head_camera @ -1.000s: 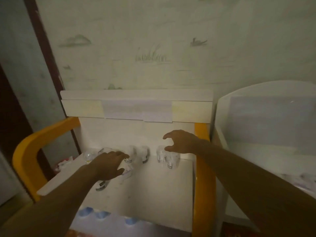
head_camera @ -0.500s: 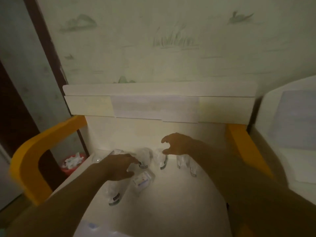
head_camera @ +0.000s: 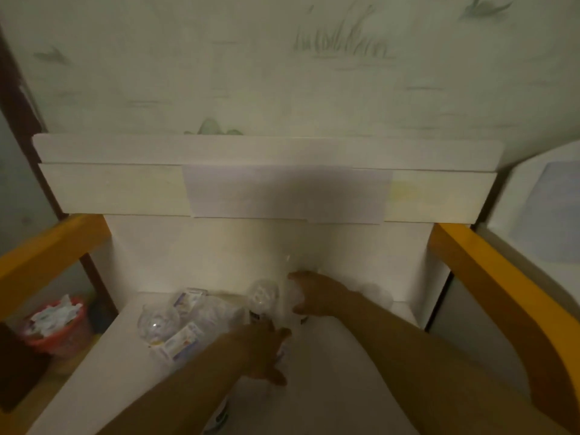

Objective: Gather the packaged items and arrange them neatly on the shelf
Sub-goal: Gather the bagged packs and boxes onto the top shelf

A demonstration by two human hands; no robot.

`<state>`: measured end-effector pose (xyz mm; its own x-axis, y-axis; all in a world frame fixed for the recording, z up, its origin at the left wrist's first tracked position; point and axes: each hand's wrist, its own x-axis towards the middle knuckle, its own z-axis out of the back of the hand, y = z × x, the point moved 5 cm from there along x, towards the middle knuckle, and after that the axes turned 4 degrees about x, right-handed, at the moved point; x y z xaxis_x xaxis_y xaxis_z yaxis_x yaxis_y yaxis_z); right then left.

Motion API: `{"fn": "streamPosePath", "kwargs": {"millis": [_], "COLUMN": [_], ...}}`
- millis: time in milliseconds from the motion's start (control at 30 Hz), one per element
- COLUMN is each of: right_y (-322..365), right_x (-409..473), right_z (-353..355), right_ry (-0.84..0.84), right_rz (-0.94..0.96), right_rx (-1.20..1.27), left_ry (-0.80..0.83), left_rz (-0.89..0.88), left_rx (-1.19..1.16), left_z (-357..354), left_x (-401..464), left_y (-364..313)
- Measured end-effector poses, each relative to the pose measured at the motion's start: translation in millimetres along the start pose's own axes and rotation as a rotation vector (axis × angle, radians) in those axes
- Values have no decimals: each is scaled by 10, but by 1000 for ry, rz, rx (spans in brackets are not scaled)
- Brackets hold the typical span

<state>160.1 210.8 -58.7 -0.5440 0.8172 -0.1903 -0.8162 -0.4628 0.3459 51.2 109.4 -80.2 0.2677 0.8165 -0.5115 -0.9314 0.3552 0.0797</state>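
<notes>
- Clear packets (head_camera: 201,318) lie in a loose heap on the white shelf (head_camera: 329,372), left of both hands; their small labels (head_camera: 182,342) show blue and yellow print, too blurred to read.
- One upright clear packet (head_camera: 263,297) stands between the heap and the right hand, a dark label at its foot, unreadable.
- Right hand (head_camera: 317,298): reaches to the back of the shelf, thumb and fingers curled in a grip round a clear packet (head_camera: 293,304) standing there.
- Left hand (head_camera: 265,351): palm down just in front of the right hand, fingers spread over something clear; whether its grip holds it I cannot tell.
- Yellow rails (head_camera: 489,277) flank the shelf; a white board (head_camera: 266,189) crosses above.
- Wall (head_camera: 282,73) with faint green drawings behind; red bin (head_camera: 58,324) of crumpled paper far left.
</notes>
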Motion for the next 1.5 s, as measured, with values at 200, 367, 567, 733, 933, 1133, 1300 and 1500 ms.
{"fn": "streamPosePath", "kwargs": {"millis": [200,367,567,733,933,1133,1300,1500], "right_y": [-9,21,-9,-224,-724,-1598,-2440,-3286], "right_x": [46,-168,-824,-1665,-2744,-3788,-4679,-5470], "right_z": [-91,329,1275,2075,2569,2617,2506,2172], "right_ry": [-55,-24,-234,-399,-529,-523,-517,-461], "right_rz": [-54,-96,-146,-223,-365,-490,-589,-641], "right_rx": [12,-9,-147,-181,-183,-191,-152,-58], "left_ry": [-25,-102,-370,-609,-692,-665,-642,-574], "left_rz": [-102,-152,-201,-311,-497,-559,-615,-597], "left_rx": [68,53,73,-70,-97,-70,22,217], "left_z": [61,477,1486,2284,2771,3032,3044,2815], "left_x": [39,-110,-372,-541,-533,-390,-182,38], "left_y": [-83,12,-16,-425,-1419,-2567,-3754,-4822]}}
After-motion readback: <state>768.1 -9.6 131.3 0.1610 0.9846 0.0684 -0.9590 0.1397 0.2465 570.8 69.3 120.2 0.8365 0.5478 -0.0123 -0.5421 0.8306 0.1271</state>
